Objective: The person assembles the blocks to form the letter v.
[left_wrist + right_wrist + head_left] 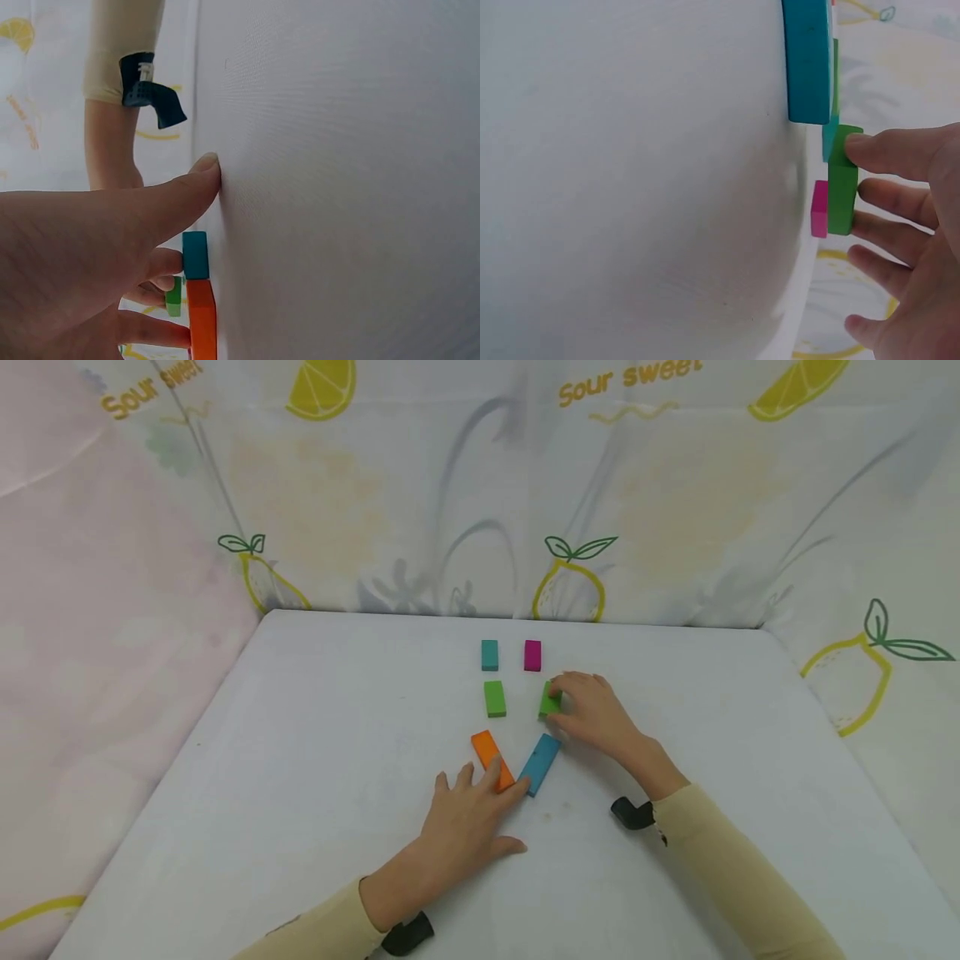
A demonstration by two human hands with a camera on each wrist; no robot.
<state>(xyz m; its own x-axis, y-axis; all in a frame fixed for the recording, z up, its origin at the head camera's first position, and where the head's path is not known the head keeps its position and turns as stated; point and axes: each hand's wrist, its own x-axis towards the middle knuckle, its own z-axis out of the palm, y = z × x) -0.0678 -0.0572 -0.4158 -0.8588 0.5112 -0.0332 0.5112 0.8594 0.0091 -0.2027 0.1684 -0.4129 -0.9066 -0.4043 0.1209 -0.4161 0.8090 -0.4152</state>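
Note:
My left hand (463, 822) lies spread over the near end of two slanted blocks. One fingertip rests on the orange block (486, 747), another on the lower end of the blue block (542, 762); these two blocks nearly meet at their near ends, like a V. Beyond the blue block, my right hand (600, 714) holds a green block (843, 199) between thumb and fingers, the thumb on its near end. That block lies flat on the table, partly covered by the fingers in the head view. Left of it sits a second green block (495, 699).
Farther back on the white table (337, 735) are a teal block (490, 655) and a magenta block (532, 655), side by side. A lemon-printed cloth (435, 485) hangs behind the table's back edge. Dark wrist mounts (632, 813) stick out under both sleeves.

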